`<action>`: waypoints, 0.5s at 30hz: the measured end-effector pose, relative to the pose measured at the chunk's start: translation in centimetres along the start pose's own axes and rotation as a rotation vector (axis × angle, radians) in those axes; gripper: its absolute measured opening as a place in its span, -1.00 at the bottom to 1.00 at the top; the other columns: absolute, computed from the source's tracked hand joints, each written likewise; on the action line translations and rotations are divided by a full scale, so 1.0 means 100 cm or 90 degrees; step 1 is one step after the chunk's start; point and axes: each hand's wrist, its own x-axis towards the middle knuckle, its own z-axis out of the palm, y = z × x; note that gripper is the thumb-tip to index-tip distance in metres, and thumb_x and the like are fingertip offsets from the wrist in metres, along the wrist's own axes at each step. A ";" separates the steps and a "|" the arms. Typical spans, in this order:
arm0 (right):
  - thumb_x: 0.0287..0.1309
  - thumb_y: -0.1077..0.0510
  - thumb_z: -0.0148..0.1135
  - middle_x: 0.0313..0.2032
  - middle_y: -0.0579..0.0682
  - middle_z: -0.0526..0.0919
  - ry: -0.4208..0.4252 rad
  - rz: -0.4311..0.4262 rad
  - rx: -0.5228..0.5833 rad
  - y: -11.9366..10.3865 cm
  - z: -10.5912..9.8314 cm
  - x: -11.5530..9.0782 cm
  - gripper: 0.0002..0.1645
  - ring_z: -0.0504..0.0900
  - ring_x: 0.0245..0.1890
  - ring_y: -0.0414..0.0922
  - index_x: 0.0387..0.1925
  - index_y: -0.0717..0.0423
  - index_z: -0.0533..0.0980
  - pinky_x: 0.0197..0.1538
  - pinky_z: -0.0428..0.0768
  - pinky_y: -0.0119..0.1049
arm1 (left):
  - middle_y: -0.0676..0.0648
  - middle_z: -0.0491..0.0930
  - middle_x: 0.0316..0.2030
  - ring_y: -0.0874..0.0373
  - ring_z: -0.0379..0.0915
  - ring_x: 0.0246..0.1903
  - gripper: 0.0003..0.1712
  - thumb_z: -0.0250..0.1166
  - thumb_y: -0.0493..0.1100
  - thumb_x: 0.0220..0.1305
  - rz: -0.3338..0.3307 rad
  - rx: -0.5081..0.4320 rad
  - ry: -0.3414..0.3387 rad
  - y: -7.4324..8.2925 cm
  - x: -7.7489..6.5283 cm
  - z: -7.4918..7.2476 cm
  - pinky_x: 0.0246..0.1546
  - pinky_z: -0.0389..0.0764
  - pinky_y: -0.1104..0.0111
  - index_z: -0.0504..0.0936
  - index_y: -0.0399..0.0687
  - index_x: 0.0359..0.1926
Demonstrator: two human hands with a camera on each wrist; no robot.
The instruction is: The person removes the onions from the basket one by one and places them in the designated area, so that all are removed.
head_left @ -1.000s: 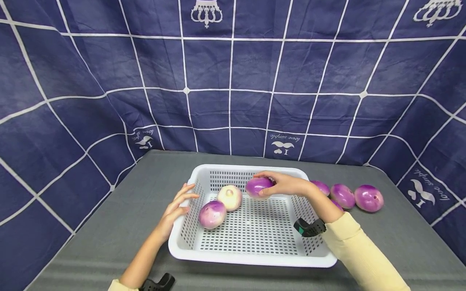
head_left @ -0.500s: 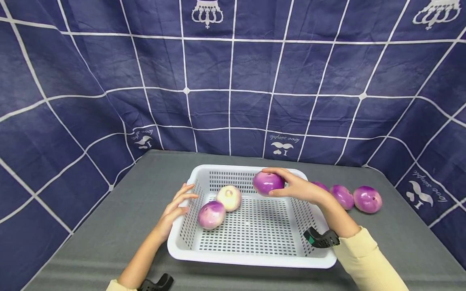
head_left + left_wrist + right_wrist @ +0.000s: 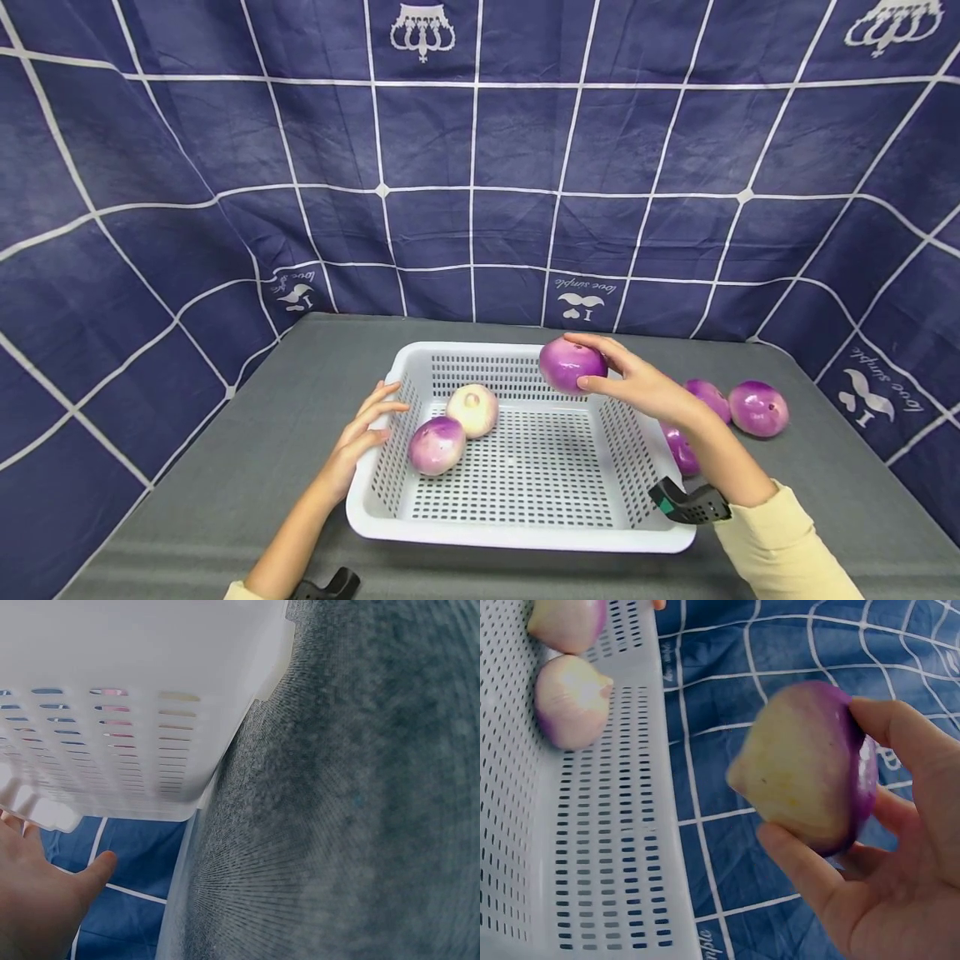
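Observation:
Above the back right part of a white perforated basket [image 3: 517,533], my right hand [image 3: 637,382] holds a purple onion [image 3: 573,365] between thumb and fingers. In the right wrist view this onion's pale, pointed side [image 3: 795,769] faces the camera. My left hand [image 3: 356,437] rests at the basket's left rim, its fingers reaching over the edge. Inside, on the left, lie two more onions: a pale one [image 3: 472,410] and, touching it, a purple-and-white one [image 3: 437,446]. The left wrist view shows the left hand's thumb [image 3: 97,874] stretched out beside the basket wall.
Right of the basket, purple onions lie on the grey tabletop [image 3: 225,467]: one far right [image 3: 759,409], one beside it [image 3: 708,396], and one by the basket wall [image 3: 680,450], partly behind the right arm. A blue curtain with white lines [image 3: 517,150] hangs behind.
My right hand has carried the held onion to the right and upward, from over the basket's middle to its back right. The left hand and the two onions inside have stayed put.

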 end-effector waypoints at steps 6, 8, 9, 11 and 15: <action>0.12 0.10 0.17 0.27 0.05 0.21 0.101 0.020 0.010 -0.006 -0.011 -0.013 -0.24 0.33 0.17 -0.13 0.32 -0.05 0.09 0.08 0.40 -0.38 | -0.05 0.12 0.32 0.39 -0.35 0.38 -0.58 -0.07 -0.35 0.08 0.006 0.008 0.000 0.000 0.001 0.000 0.26 -0.26 0.60 0.44 -0.35 -0.01; 0.13 0.11 0.16 0.26 0.04 0.21 0.124 0.019 0.017 -0.007 -0.014 -0.019 -0.24 0.35 0.12 -0.29 0.32 -0.07 0.08 0.00 0.40 -0.54 | -0.07 0.13 0.32 0.38 -0.35 0.38 -0.58 -0.08 -0.35 0.08 0.009 0.013 0.002 0.000 0.001 0.000 0.32 -0.32 0.41 0.43 -0.40 -0.01; 0.13 0.12 0.15 0.25 0.04 0.21 0.132 0.014 0.018 -0.007 -0.016 -0.021 -0.24 0.36 0.09 -0.35 0.33 -0.07 0.07 -0.03 0.40 -0.59 | -0.07 0.13 0.31 0.38 -0.35 0.38 -0.57 -0.07 -0.35 0.08 0.009 0.014 0.004 0.000 0.001 0.000 0.33 -0.36 0.31 0.43 -0.41 -0.01; 0.14 0.14 0.13 0.23 0.01 0.22 0.149 0.005 0.026 -0.007 -0.018 -0.026 -0.25 0.37 0.03 -0.45 0.33 -0.08 0.07 -0.06 0.41 -0.62 | -0.08 0.13 0.31 0.37 -0.35 0.38 -0.57 -0.07 -0.34 0.07 0.010 0.016 0.006 0.000 0.000 0.000 0.32 -0.43 0.11 0.42 -0.43 -0.01; 0.14 0.23 0.12 0.17 -0.19 0.25 0.213 -0.024 0.057 -0.002 -0.021 -0.037 -0.27 0.40 -0.02 -0.53 0.33 -0.04 0.10 -0.08 0.41 -0.67 | -0.06 0.13 0.31 0.32 -0.37 0.39 -0.57 -0.07 -0.34 0.07 0.010 0.013 0.003 0.000 0.001 0.000 0.29 -0.48 -0.03 0.42 -0.42 -0.01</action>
